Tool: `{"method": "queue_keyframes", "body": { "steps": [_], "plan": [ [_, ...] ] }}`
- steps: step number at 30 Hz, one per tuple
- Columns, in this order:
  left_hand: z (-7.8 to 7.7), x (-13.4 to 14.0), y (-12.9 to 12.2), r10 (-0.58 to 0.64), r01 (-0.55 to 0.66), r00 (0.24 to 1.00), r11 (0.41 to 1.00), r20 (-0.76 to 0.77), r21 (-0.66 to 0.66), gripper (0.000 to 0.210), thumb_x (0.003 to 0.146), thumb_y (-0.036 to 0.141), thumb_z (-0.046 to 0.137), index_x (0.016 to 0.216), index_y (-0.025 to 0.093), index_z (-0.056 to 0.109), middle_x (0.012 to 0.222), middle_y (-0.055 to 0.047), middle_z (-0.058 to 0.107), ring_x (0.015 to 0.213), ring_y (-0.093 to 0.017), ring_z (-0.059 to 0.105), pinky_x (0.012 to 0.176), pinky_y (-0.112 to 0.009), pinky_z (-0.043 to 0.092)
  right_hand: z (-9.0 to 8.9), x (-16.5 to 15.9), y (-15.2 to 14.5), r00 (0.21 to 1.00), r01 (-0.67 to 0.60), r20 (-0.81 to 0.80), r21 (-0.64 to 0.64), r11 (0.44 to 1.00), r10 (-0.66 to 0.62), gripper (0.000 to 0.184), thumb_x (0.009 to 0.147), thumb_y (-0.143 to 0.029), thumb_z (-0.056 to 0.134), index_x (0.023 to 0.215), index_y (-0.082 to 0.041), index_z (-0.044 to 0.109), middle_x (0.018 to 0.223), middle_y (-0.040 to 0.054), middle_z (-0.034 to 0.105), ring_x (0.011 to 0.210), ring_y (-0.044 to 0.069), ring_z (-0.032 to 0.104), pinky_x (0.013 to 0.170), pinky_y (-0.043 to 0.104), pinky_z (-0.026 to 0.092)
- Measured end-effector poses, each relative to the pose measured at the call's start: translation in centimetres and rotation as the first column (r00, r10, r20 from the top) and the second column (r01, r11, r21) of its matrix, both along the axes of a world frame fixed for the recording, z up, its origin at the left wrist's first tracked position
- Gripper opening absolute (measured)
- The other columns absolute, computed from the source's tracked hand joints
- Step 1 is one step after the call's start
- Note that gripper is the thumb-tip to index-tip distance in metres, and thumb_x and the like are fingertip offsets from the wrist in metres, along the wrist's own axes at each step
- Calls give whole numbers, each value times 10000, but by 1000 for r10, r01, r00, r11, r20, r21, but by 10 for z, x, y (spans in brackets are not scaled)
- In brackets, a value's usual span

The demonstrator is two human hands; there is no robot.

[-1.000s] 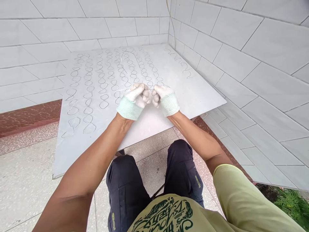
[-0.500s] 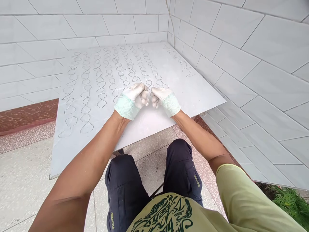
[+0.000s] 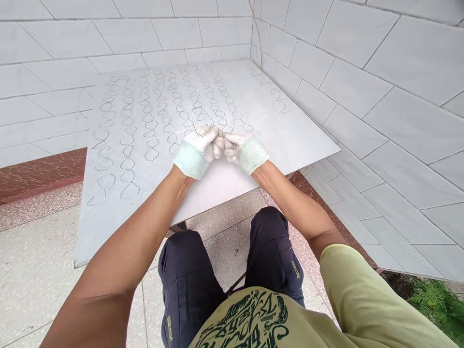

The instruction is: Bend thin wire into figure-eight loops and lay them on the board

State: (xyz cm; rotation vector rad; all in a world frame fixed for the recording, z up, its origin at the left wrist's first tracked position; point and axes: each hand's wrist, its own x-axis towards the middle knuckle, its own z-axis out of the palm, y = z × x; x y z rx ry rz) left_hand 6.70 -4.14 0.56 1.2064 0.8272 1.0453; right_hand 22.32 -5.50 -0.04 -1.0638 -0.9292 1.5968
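Note:
My left hand (image 3: 205,142), in a white glove with a mint cuff, is closed in a pinch on a thin dark wire (image 3: 207,115). A bent length of this wire rises in a loop above the fingers. Against the left fingertips sits my right hand (image 3: 237,146), gloved alike, its thumb and fingers pinched at the same wire. The wire's part between the fingers is hidden. Below both hands lies a pale grey board (image 3: 297,133), and rows of figure-eight wire pieces (image 3: 152,148) cover its left and middle parts.
Several wavy wire pieces (image 3: 278,99) lie near the board's far right corner. Tiled walls (image 3: 362,63) stand behind and to the right. A cable (image 3: 258,34) hangs in the corner. My knees (image 3: 270,232) are below the board's front edge, and green plants (image 3: 435,302) grow at lower right.
My right hand has moved slightly left, so its fingertips now meet those of my left hand. The wire loop above the fingers has shifted right and looks smaller.

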Motion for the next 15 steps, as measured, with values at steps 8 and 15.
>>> {"method": "queue_keyframes", "body": {
  "steps": [8, 15],
  "plan": [
    [-5, 4, -1, -40, 41, 999, 998, 20, -43, 741, 1143, 639, 854, 590, 270, 526, 500, -24, 501, 621, -270, 702, 757, -482, 693, 3, -1, -1, 969, 124, 207, 71, 990, -136, 466, 1261, -125, 647, 808, -229, 671, 705, -34, 738, 576, 94, 683, 528, 211, 511],
    [-7, 1, 1, -88, 89, 996, 996, 21, -17, 793, 1140, 665, 840, 532, 273, 514, 463, -25, 421, 550, -217, 594, 600, -384, 587, 4, 1, -3, 918, 101, 359, 195, 976, -167, 406, 1260, -201, 680, 855, -236, 693, 750, -17, 778, 600, 108, 696, 548, 228, 507]
  ]
}}
